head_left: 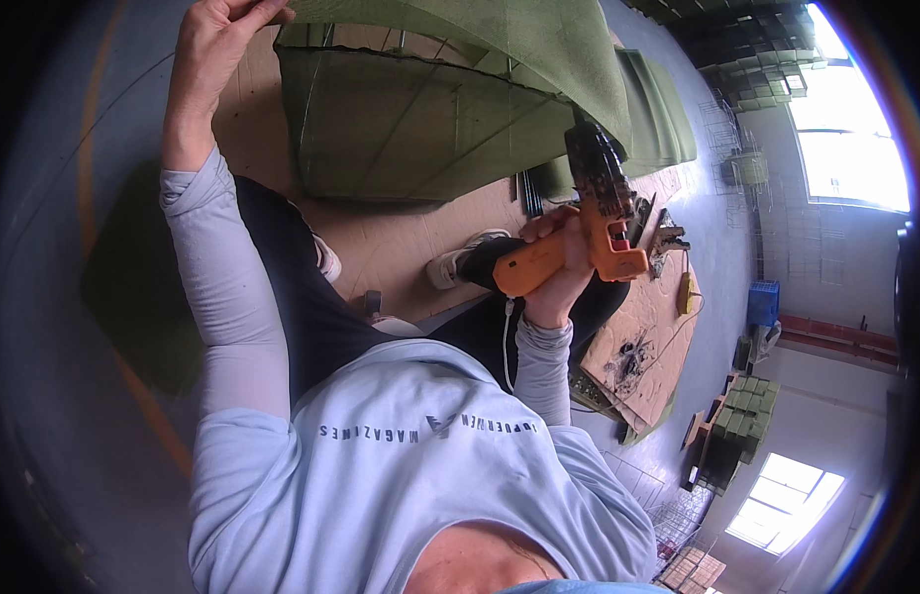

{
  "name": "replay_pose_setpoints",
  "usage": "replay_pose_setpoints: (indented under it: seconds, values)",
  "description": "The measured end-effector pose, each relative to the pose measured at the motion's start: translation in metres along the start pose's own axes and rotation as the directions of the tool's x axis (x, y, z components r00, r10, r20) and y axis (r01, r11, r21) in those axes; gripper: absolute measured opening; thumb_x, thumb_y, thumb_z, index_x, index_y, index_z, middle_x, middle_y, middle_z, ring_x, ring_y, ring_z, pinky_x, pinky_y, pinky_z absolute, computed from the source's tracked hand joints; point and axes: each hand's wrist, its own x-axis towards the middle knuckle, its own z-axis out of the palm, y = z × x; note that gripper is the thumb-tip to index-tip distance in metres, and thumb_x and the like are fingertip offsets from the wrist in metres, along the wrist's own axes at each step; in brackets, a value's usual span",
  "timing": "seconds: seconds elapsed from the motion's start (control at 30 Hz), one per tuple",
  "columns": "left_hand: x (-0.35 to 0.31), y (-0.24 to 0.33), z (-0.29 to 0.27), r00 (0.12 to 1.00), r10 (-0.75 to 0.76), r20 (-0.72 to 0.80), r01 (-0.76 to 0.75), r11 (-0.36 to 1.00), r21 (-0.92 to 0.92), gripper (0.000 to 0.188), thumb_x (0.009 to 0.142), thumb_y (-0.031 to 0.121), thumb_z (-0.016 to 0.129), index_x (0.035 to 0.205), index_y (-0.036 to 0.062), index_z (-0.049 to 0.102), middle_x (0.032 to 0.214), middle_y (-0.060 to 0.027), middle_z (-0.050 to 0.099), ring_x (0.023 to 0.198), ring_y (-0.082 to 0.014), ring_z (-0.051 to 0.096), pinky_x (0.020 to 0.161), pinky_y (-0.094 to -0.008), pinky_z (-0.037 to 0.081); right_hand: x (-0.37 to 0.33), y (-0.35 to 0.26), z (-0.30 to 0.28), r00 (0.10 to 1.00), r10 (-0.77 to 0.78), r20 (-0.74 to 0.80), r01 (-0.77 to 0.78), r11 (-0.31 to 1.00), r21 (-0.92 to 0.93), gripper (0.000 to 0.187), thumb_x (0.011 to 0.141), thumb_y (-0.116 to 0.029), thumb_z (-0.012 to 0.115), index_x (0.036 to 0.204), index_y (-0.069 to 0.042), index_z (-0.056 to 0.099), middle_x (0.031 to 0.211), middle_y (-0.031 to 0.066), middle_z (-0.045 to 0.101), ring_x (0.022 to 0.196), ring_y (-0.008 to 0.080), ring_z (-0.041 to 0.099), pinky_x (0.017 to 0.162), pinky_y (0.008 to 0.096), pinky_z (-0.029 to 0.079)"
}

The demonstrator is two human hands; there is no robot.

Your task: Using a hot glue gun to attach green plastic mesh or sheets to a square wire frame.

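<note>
My right hand (564,282) is wrapped round the handle of an orange glue gun (532,265). Its front end is caked in black and its tip points up, touching or very close to the edge of the green fabric. A pale cord hangs from the handle. At the upper left, my left hand (210,64) is closed in a pinch on the corner of a loose green fabric sheet (500,28). Under that sheet stands a wire frame covered in green fabric (401,124), with a dark line along its upper edge. The left fingertips are partly cut off by the picture's edge.
Brown cardboard (381,243) lies on the floor beneath the frame and my feet. To the right, another cardboard sheet (663,346) carries black smears, small tools and a yellow piece (688,294). Farther off are a blue crate (764,303), stacked green boxes (747,411) and wire racks.
</note>
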Motion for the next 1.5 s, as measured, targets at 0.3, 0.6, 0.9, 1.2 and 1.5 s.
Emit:
replay_pose_setpoints:
  seconds: [0.3,0.6,0.9,1.2,1.5]
  values:
    - [0.0,-0.006,-0.001,1.0,-0.009,-0.022,0.009,1.0,0.02,0.023,0.09,0.02,0.061,0.101,0.0027,0.069,0.085,-0.0041,0.069,0.085,-0.01,0.064,0.085,-0.0228,0.047,-0.009,0.003,0.015,0.997,0.073,0.017,-0.072,0.997,-0.038,0.017,0.089,-0.008,0.049,0.102,0.002,0.048,0.079,0.0083,0.051,0.068,0.0176,0.053,0.061,0.0322,0.047]
    - [-0.001,-0.003,0.001,1.0,0.007,-0.019,-0.006,1.0,0.013,0.021,0.089,0.019,0.061,0.099,0.0028,0.07,0.084,-0.0041,0.069,0.084,-0.0098,0.064,0.084,-0.0227,0.048,-0.006,-0.001,0.016,1.0,0.012,-0.015,-0.012,1.0,0.016,0.014,0.087,-0.006,0.05,0.099,0.002,0.049,0.079,0.0093,0.051,0.067,0.019,0.053,0.062,0.0329,0.047]
    - [-0.002,0.001,0.002,1.0,0.011,-0.022,-0.011,1.0,0.003,0.02,0.09,0.018,0.06,0.098,0.0022,0.07,0.083,-0.0042,0.069,0.084,-0.0104,0.064,0.084,-0.0229,0.048,-0.013,0.012,0.028,0.989,0.117,0.089,-0.116,0.993,-0.021,0.021,0.088,-0.016,0.055,0.099,0.001,0.05,0.077,0.0091,0.052,0.066,0.0193,0.052,0.06,0.0332,0.045]
    - [0.0,0.002,0.002,1.0,0.011,-0.01,-0.011,1.0,0.005,0.021,0.089,0.018,0.061,0.098,0.0007,0.069,0.083,-0.0044,0.069,0.083,-0.0102,0.064,0.084,-0.0229,0.049,-0.017,0.016,0.047,0.983,0.149,0.106,-0.152,0.988,0.022,0.023,0.087,-0.012,0.054,0.104,0.002,0.049,0.086,0.009,0.052,0.066,0.0182,0.052,0.061,0.0343,0.046]
    - [0.0,0.004,0.001,1.0,0.013,-0.018,-0.013,1.0,-0.001,0.021,0.089,0.017,0.061,0.099,0.0006,0.069,0.083,-0.0052,0.069,0.082,-0.0102,0.065,0.083,-0.0228,0.049,-0.019,0.018,0.067,0.974,0.177,0.138,-0.186,0.981,0.053,0.025,0.084,-0.007,0.054,0.107,0.001,0.049,0.083,0.0072,0.052,0.068,0.0158,0.052,0.058,0.0313,0.046]
